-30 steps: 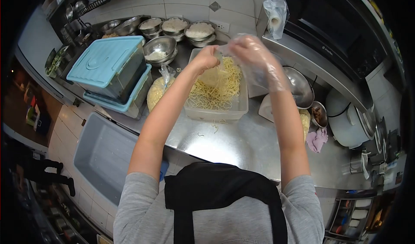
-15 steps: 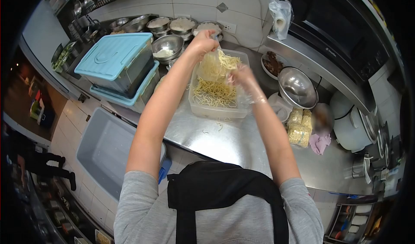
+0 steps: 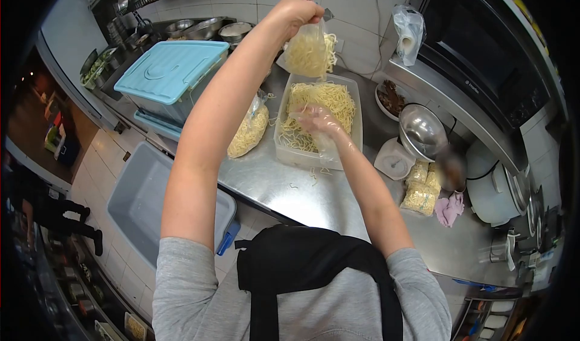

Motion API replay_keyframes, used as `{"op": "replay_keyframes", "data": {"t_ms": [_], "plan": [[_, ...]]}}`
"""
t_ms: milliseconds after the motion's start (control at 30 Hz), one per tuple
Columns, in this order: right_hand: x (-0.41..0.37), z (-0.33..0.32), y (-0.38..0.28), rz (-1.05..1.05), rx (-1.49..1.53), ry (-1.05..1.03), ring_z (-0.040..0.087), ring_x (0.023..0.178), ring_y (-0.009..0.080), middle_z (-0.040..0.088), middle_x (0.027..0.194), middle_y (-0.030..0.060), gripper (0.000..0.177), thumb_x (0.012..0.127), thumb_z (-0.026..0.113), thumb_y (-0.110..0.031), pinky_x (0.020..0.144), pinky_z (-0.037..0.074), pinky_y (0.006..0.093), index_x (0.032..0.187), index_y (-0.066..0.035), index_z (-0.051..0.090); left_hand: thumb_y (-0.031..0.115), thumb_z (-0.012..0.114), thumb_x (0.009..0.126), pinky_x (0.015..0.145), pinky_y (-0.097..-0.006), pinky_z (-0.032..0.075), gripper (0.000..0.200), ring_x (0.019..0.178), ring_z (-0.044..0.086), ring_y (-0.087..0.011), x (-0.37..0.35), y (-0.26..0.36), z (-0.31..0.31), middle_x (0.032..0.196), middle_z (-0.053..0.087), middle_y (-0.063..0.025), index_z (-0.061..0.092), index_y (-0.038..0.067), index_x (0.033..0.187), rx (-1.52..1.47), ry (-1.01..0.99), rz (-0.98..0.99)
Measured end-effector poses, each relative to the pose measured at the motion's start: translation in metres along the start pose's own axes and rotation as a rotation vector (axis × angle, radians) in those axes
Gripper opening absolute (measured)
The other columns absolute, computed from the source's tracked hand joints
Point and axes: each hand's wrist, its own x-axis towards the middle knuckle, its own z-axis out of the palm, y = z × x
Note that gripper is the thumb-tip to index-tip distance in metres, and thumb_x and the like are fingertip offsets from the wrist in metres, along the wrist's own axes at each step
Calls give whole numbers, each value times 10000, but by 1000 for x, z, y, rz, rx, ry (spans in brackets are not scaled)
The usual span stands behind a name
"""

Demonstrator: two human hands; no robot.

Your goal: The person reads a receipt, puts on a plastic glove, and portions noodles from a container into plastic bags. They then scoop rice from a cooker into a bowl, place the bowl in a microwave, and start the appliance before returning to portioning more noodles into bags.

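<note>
My left hand (image 3: 297, 9) is closed on the gathered top of a clear plastic bag (image 3: 305, 54), raised above the back of the tub. Yellow noodles fill the bag, and some hang out along its right side. Below it stands a translucent plastic tub (image 3: 308, 158) with loose noodles (image 3: 329, 99) spread inside. My right hand (image 3: 317, 120), in a clear plastic glove, is over the noodles in the tub with its fingers spread. Left of the tub sits another bag of noodles (image 3: 251, 129).
Blue-lidded boxes (image 3: 172, 69) stand at left on the steel counter (image 3: 296, 199). To the right are a kitchen scale (image 3: 396, 159), a steel bowl (image 3: 422, 130), packed noodle bags (image 3: 421, 193) and a pink cloth (image 3: 449, 209). A grey bin (image 3: 145, 196) is below left. A person (image 3: 66, 220) stands far left.
My left hand has lifted the bag up and away from the tub. My right hand has come down and left, off the bag and over the noodles, which now spread wider in the tub.
</note>
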Motion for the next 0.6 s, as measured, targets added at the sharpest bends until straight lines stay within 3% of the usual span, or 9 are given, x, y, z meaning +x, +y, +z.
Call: {"op": "replay_keyframes", "data": {"t_ms": [133, 200, 233, 300, 400, 533, 600], "plan": [[-14, -26, -19, 199, 47, -57, 622, 869, 248, 567, 1098, 197, 510, 827, 636, -211, 683, 556, 337, 1221, 38, 429, -64, 594, 682, 671, -229, 518, 648, 593, 547, -100, 11, 0, -7, 949, 592, -152, 341, -123, 1275, -45, 36, 41], [-36, -34, -42, 71, 527, 4, 575, 996, 285, 495, 1185, 228, 518, 862, 586, -185, 791, 539, 360, 1247, 68, 347, -61, 591, 684, 651, -219, 510, 648, 585, 544, -104, -3, 2, -7, 932, 592, -144, 340, -121, 1279, -82, -36, 16], [-39, -34, -47, 73, 523, 11, 575, 996, 285, 495, 1185, 228, 518, 862, 586, -185, 791, 539, 360, 1247, 68, 347, -61, 591, 684, 651, -219, 510, 648, 585, 544, -104, -7, -1, -4, 932, 592, -144, 340, -121, 1279, -87, -41, 18], [-40, -26, -55, -31, 1302, 53, 517, 1083, 313, 436, 1215, 253, 495, 875, 542, -111, 889, 502, 377, 1247, 93, 289, -69, 538, 676, 578, -179, 408, 693, 571, 478, -85, -12, -9, 2, 743, 532, -64, 272, -121, 1314, -80, -110, -58], [-32, -18, -59, -30, 1396, 190, 503, 1096, 309, 500, 1154, 195, 421, 852, 511, -32, 912, 479, 396, 1248, 24, 378, -75, 532, 669, 564, -181, 399, 706, 562, 461, -83, -17, -24, 5, 758, 532, -66, 263, -122, 1320, -13, -136, -83], [-18, -36, -77, -191, 1275, 214, 541, 1021, 280, 503, 1142, 186, 390, 830, 504, 13, 918, 478, 385, 1204, 47, 399, -91, 511, 664, 559, -183, 401, 703, 556, 446, -78, -28, -38, 11, 790, 537, -62, 284, -95, 1329, 35, -179, -107], [-13, -53, -99, -216, 1213, 186, 571, 941, 257, 533, 1098, 158, 321, 828, 517, -7, 837, 507, 331, 1136, 56, 455, -92, 516, 664, 561, -187, 405, 704, 576, 457, -73, -29, -45, 11, 885, 554, -82, 294, -80, 1332, 78, -216, -139]]}}
